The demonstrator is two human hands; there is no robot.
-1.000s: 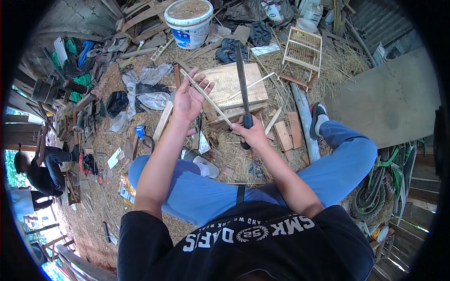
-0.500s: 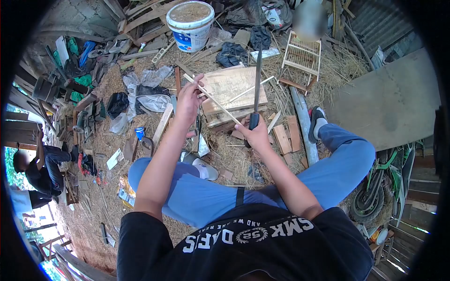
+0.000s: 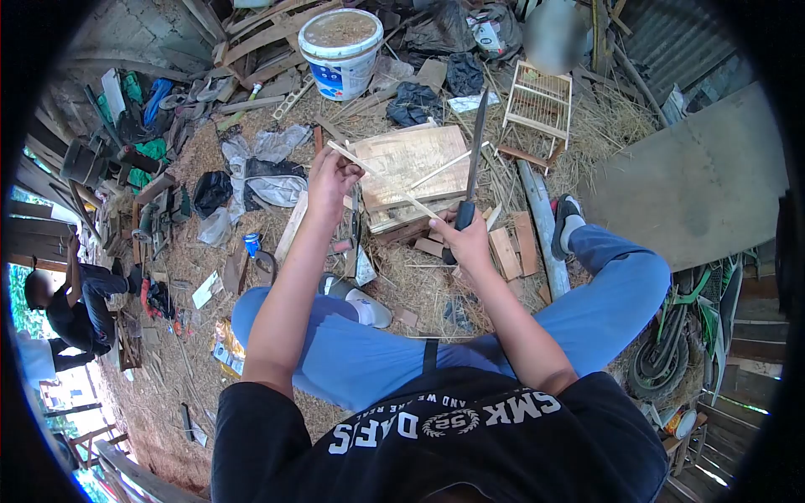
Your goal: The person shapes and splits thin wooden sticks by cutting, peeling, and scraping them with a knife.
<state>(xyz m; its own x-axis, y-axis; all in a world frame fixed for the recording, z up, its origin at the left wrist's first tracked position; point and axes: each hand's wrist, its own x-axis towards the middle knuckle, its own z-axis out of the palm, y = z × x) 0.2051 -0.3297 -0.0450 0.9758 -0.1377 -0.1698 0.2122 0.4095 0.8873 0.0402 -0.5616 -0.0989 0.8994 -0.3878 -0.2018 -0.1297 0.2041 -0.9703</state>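
Stick [image 3: 421, 208] slants across my feed: left hand [image 3: 332, 183] pinching near its far end, right hand [image 3: 466, 243] clutching the other end and a knife [image 3: 478, 151].

A single head-worn camera looks forward and steeply down from above the wearer's black cloth T-shirt with white lettering [image 3: 444, 419], which lies nearest the lens along the bottom edge. The bare left hand [image 3: 329, 184] and bare right hand [image 3: 466, 243] sit near mid-frame at middle range. Coverage is wide and rounded, dark at the corners, reaching a round white plastic bucket with a blue label [image 3: 340, 57], farther off at the top
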